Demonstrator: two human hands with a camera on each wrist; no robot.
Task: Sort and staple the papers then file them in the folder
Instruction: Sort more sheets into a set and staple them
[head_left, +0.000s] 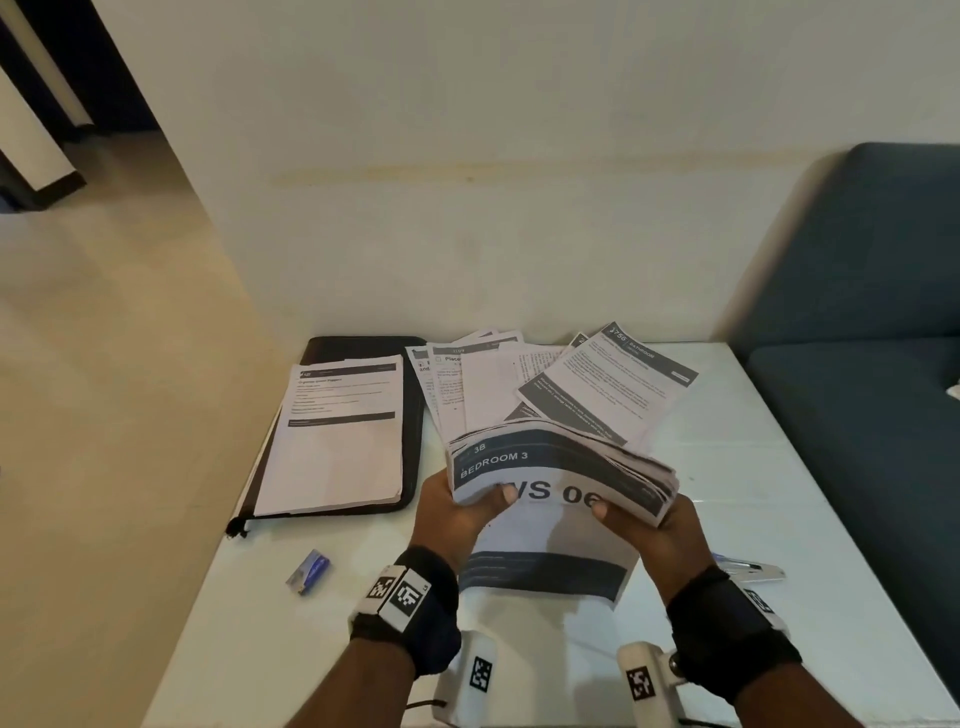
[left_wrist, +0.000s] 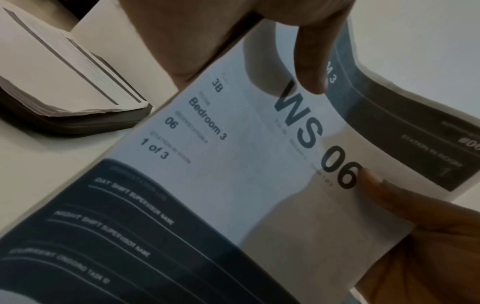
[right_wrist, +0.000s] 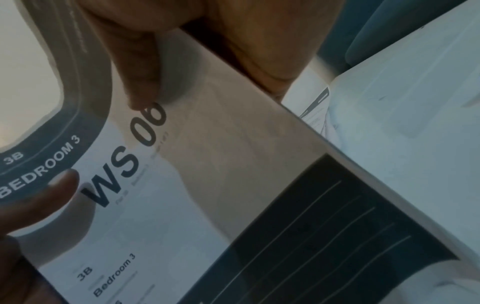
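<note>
I hold a thick stack of printed papers (head_left: 561, 483) above the white table (head_left: 779, 493), its top bent away from me. The front sheet reads "WS 06" (left_wrist: 306, 133) and "Bedroom 3" (right_wrist: 114, 275). My left hand (head_left: 457, 506) grips the stack's left edge, thumb on the front sheet. My right hand (head_left: 644, 525) grips the right edge, thumb (right_wrist: 140, 82) near the "06". A black zip folder (head_left: 363, 431) lies open at the left with a white sheet pile (head_left: 337, 441) on it. Loose papers (head_left: 545, 384) fan out behind the stack. A stapler (head_left: 753, 569) peeks from behind my right wrist.
A small blue staple box (head_left: 310, 570) lies on the table's near left. A dark blue sofa (head_left: 872, 312) stands against the table's right side. The wall runs along the table's far edge; floor lies to the left.
</note>
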